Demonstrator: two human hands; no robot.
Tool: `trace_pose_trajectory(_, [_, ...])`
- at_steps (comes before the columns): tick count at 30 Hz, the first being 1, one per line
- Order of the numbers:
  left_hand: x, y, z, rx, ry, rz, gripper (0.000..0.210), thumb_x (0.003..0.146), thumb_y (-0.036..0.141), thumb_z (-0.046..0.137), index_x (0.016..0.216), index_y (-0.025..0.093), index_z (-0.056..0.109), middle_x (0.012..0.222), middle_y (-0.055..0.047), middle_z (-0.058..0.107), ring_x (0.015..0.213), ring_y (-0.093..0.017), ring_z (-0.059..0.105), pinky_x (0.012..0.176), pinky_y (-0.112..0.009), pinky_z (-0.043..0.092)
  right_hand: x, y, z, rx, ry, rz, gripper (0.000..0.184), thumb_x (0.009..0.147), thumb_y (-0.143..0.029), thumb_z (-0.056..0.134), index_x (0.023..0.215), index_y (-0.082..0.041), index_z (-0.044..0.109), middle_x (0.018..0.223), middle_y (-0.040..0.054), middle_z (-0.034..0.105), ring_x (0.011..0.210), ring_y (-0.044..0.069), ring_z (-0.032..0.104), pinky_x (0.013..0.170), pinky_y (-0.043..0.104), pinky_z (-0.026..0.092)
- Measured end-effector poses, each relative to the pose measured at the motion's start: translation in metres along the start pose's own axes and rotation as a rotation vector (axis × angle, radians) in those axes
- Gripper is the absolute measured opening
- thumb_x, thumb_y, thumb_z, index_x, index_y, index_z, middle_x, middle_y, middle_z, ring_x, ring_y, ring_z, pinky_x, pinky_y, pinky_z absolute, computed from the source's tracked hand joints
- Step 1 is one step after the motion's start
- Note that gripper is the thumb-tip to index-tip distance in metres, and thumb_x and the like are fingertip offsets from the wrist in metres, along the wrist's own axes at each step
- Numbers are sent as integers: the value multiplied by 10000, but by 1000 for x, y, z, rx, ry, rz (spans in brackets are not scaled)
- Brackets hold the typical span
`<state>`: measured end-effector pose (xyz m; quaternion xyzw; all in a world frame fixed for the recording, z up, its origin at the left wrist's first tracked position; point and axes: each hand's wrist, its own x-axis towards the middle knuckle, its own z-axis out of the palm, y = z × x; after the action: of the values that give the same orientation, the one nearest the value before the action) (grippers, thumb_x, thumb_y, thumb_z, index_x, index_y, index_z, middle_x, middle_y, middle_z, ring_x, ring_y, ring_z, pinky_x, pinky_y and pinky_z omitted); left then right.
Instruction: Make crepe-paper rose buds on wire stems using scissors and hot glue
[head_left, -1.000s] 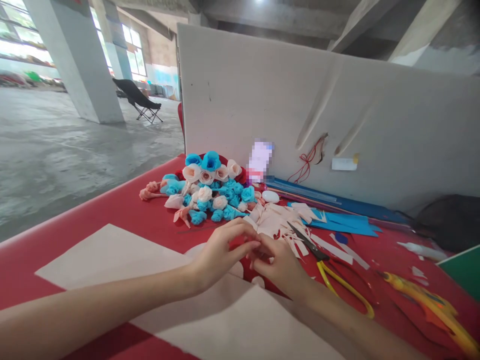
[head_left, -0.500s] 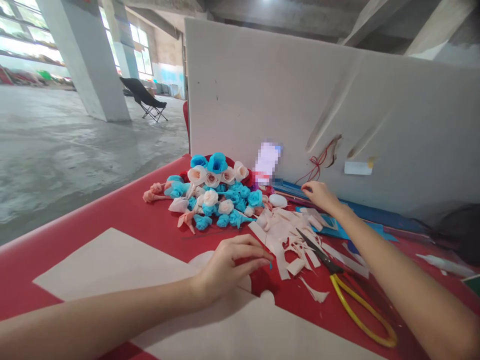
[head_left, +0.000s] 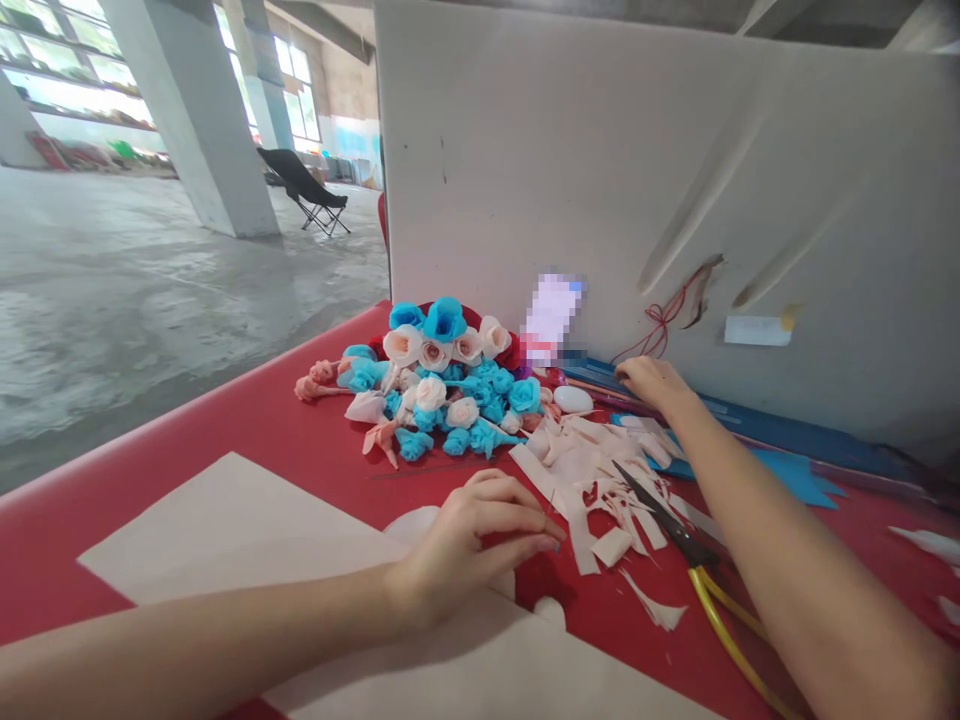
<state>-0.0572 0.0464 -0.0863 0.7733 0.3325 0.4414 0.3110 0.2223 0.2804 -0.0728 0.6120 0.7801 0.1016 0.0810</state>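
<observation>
My left hand [head_left: 499,530] is over pale pink paper sheets [head_left: 247,525], with thumb and fingers pinched on a thin wire [head_left: 553,503]. Only a short length of it shows at the fingertips. Farther off, my right hand [head_left: 651,382] has its fingers closed above the blue strips [head_left: 739,415] along the board; whatever they hold is too small to make out. Between the hands lie pale pink paper scraps [head_left: 574,455]. Scissors with yellow handles [head_left: 712,605] rest on the scraps, partly hidden by my right forearm.
A heap of blue, cream and pink paper flowers [head_left: 450,385] sits on the red table [head_left: 225,410]. Behind it a blurred phone screen [head_left: 553,318] leans on a tall white board [head_left: 540,140]. A white egg-shaped object [head_left: 573,400] is beside the flowers. Red wire [head_left: 660,320] hangs from the board.
The view has tilted down and turned slightly left. Both hands keep nearly the same places over the table, and the right forearm now covers more of the scissors.
</observation>
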Motion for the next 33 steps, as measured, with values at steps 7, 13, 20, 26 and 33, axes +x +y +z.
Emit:
trace_pose_trajectory(7, [0, 0, 1, 34, -7, 10, 160, 794, 230, 553, 775, 184, 705, 757, -37, 674, 732, -134, 565, 759, -258, 428, -1, 3, 0, -31, -1, -49, 237, 883, -295, 483, 1066, -151, 529, 1068, 73, 529, 908, 169, 539, 779, 358, 472])
trace_pose_trajectory(13, [-1, -1, 0, 45, -18, 33, 142, 792, 199, 559, 785, 175, 699, 761, -28, 666, 727, -122, 574, 797, -266, 398, -3, 6, -4, -75, 11, -19, 244, 878, -297, 492, 1064, -144, 527, 1054, 70, 533, 900, 170, 543, 770, 356, 474])
trace_pose_trajectory(20, [-1, -2, 1, 44, -8, 42, 145, 790, 195, 560, 773, 175, 702, 749, -31, 670, 724, -130, 578, 803, -279, 395, -17, 11, -5, -91, 83, 12, 233, 881, -298, 486, 1054, -149, 533, 1049, 69, 537, 893, 165, 544, 771, 352, 473])
trace_pose_trajectory(26, [1, -1, 1, 49, -21, 35, 156, 796, 196, 549, 782, 177, 703, 753, -37, 669, 732, -134, 575, 782, -275, 412, -19, 17, -2, -54, 173, -20, 225, 885, -294, 479, 1050, -153, 537, 1058, 70, 534, 904, 166, 540, 783, 356, 469])
trace_pose_trajectory(33, [0, -3, 1, 45, -27, 34, 153, 797, 202, 550, 778, 177, 700, 753, -38, 673, 725, -136, 578, 787, -286, 406, -22, 21, -4, 63, 219, -22, 224, 882, -297, 483, 1041, -150, 539, 1044, 68, 539, 890, 163, 543, 772, 350, 473])
